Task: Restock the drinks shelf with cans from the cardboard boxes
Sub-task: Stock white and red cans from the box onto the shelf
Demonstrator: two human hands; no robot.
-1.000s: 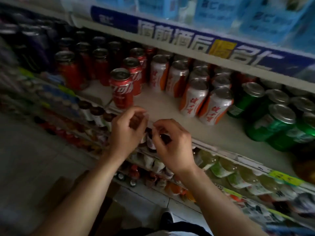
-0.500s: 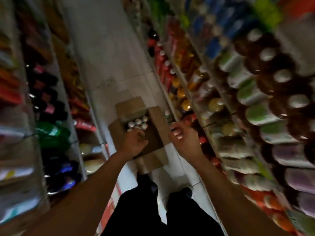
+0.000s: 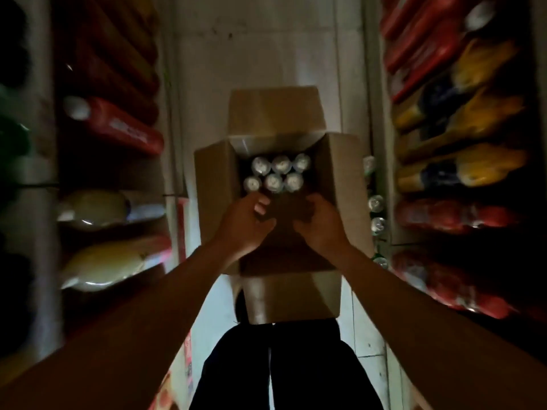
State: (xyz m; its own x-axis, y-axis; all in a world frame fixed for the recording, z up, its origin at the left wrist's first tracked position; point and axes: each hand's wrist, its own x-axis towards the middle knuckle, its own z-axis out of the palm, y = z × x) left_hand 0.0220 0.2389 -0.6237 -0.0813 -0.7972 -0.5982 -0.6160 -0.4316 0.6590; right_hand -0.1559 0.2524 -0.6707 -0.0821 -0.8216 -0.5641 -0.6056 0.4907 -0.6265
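My left hand (image 3: pixel 247 221) and right hand (image 3: pixel 318 223) reach into the open cardboard box (image 3: pixel 340 202) on the floor, fingers loosely curled, grasping nothing; six cans (image 3: pixel 275 173) stand at its far end.

Open brown cardboard box (image 3: pixel 340 202) on the aisle floor, four flaps splayed outward, six silver-topped cans (image 3: pixel 276 174) upright inside — two touching rows of three, far end

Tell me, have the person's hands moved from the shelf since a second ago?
Yes. Both the left hand and right hand went down from the drinks shelf and now reach into the cardboard box on the floor.
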